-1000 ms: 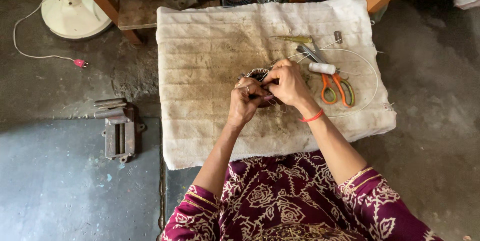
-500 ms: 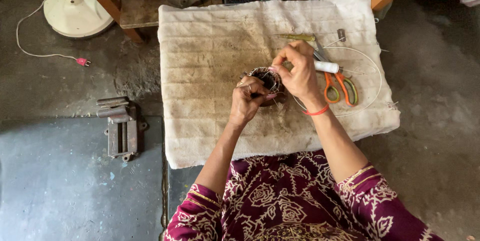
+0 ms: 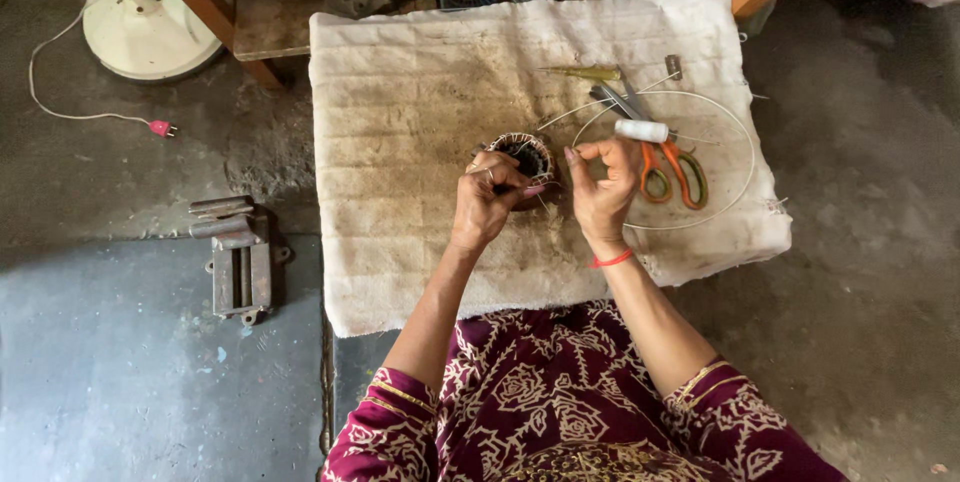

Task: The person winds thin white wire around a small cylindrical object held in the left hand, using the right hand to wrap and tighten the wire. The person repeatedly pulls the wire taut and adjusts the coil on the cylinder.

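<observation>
i am sitting at a dirty white quilted cloth (image 3: 400,142) spread on the floor, looking down at my two hands. my left hand (image 3: 488,197) is curled closed over the near rim of a small round wound coil (image 3: 527,154), a dark ring with windings around its edge, which is resting on the cloth near its middle. my fingers are folded tight against it, gripping its side.

my right hand (image 3: 603,187) is lifted just to the right of the coil, not touching it. thumb and forefinger are pinched together while the other fingers are fanning loosely open; i cannot tell for sure what the pinch is holding, though a thin thread seems to be running from it. a red band (image 3: 610,260) is circling my right wrist.

just beyond my right hand, orange-handled scissors (image 3: 668,164) are lying on the cloth, with a white spool (image 3: 641,130) touching them and a thin white wire loop (image 3: 735,182) circling around both. a grey metal vise (image 3: 240,257) is sitting on the floor, well apart to the left.
</observation>
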